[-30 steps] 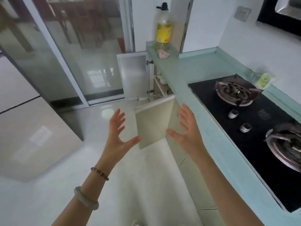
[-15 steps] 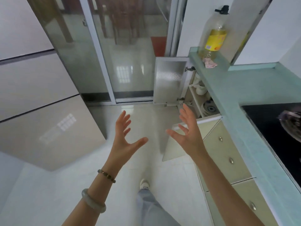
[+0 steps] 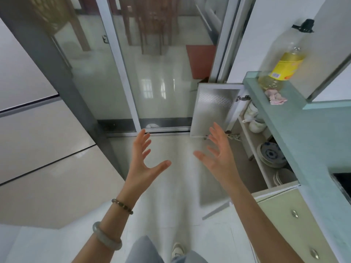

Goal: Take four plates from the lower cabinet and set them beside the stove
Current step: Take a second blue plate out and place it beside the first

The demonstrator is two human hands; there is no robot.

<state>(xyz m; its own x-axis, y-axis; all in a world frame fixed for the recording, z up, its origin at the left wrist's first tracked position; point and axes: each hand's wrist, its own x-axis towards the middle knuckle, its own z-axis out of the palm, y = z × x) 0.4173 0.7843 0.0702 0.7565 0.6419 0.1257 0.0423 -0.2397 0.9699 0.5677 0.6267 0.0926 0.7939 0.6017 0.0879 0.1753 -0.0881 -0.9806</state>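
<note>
The left hand (image 3: 144, 165) and right hand (image 3: 219, 156) hang spread and empty before the open lower cabinet (image 3: 246, 137). Its stacked blue-patterned white plates (image 3: 272, 155) lie half hidden under the pale green tabletop (image 3: 307, 133). The yellow label (image 3: 286, 68) on the clear plastic oil bottle (image 3: 281, 59) seems unreadable.

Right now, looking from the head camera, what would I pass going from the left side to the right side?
From the left: glossy beige panels → left grip, open → right grip, open → blue-patterned plates → black stove corner.
</note>
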